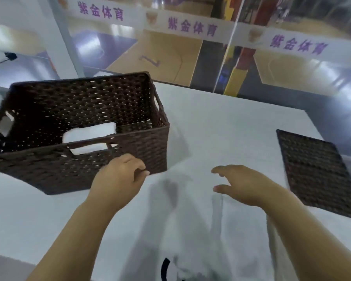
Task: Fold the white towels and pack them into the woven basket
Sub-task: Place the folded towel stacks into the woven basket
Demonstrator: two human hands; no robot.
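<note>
Bright even light, motion blur throughout, wide-angle bending at edges

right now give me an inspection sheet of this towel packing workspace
surface: white table, blurred.
job's things: woven basket at left with one folded towel inside; loose white towel between the arms.
clutter: flat woven panel at right, perhaps a lid.
hands: left hand pinches the towel's edge by the basket; right hand open above the towel.
cables: black cable far left.
surroundings: glass partition, sports court beyond.
</note>
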